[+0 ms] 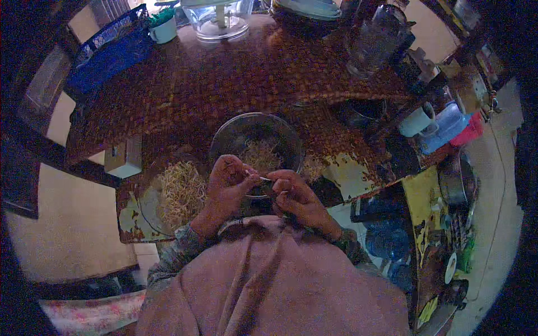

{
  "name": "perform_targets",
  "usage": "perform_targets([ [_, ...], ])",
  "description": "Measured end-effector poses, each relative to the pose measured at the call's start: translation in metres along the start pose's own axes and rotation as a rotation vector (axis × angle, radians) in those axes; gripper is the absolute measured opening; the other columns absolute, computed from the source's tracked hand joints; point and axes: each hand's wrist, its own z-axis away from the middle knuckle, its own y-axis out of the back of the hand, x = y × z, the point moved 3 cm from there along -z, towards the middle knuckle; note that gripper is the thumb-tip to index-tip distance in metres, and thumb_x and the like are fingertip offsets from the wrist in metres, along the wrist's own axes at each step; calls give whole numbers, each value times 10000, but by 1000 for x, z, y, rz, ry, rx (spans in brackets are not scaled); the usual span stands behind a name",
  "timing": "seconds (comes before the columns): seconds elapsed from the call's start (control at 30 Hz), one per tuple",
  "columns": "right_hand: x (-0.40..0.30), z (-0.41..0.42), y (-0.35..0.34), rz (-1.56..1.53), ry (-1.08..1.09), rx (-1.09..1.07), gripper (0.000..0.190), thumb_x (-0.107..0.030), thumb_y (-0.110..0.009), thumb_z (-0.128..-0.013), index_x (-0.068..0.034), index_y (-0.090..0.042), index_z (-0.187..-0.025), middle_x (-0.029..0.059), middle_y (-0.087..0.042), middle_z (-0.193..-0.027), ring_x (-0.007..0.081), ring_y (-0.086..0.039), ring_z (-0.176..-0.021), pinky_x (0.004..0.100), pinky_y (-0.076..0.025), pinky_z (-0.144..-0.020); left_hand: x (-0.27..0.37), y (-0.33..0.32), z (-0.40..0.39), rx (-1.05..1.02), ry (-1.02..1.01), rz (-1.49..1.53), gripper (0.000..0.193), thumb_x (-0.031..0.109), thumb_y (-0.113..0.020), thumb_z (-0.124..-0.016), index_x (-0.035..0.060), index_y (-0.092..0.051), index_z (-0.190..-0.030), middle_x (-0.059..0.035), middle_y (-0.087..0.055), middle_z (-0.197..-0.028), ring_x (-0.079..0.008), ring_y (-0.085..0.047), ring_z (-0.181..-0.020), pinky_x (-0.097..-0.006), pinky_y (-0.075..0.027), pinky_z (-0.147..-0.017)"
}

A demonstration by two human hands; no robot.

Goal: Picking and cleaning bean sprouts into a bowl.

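Note:
Between the fingertips of my two hands is a thin white bean sprout (pixel 264 178). My left hand (pixel 230 178) pinches one end, and the other end is at the fingers of my right hand (pixel 295 194). Just beyond them stands a round bowl (pixel 225 130) with a bright rim, holding a loose heap of bean sprouts (pixel 259 156). A larger pile of bean sprouts (pixel 180 195) lies on the table to the left of my left hand. A smaller scatter of pale bits (pixel 314 167) lies right of the bowl, partly in shadow.
The brown table (pixel 235 84) has a worn, peeling front edge. At the back are a blue plastic basket (pixel 111 63), a white mug (pixel 163 31) and a clear glass vessel (pixel 220 29). A box (pixel 125 159) sits left; another white mug (pixel 417 122) and a blue container (pixel 445 126) stand right.

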Motion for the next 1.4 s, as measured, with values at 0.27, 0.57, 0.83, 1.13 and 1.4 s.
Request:
perform_targets([
  [0.27, 10, 7, 17, 142, 31, 150, 327, -119, -569, -880, -92, -422, -1171, -4, -454, -890, 77, -490, -712, 242, -436, -613, -11, -25, -1, -126, -59, 139, 361, -94, -601, -772, 89, -394, -1003, -67, -576, -901, -147, -581, -827, -273, -496, -746],
  [0.57, 19, 10, 27, 128, 140, 249, 159, -93, -557, -881, -116, -492, -1025, -4, -504, -920, 75, -513, -707, 241, -458, -584, -8, -40, -2, -106, 3, -163, 384, -82, -620, -750, 81, -389, -1009, -61, -570, -899, -122, -572, -823, -252, -494, -696],
  [0.83, 18, 5, 70, -10, 114, 451, 191, -164, -568, -883, -83, -468, -1023, 22, -496, -756, 117, -511, -583, 248, -427, -521, -10, -37, -15, -162, -98, -367, 302, -38, -641, -757, 56, -464, -983, -71, -590, -886, -149, -597, -770, -257, -498, -661],
  [1.13, 119, 8, 193, 598, -124, 659, 253, -246, -407, -942, -72, -542, -1069, 18, -513, -645, 121, -475, -490, 252, -381, -429, -7, 16, -14, -82, -267, -1035, 336, 54, -647, -703, 58, -553, -1025, -215, -494, -1201, -373, -482, -1102, -436, -390, -943],
  [1.4, 43, -4, 146, 436, -169, 694, 295, -263, -380, -953, -75, -543, -1113, 8, -479, -557, 107, -468, -455, 251, -380, -403, 7, 128, 21, 212, -46, -1140, 210, 47, -635, -695, 57, -607, -903, -165, -573, -1006, -348, -538, -963, -419, -437, -811],
])
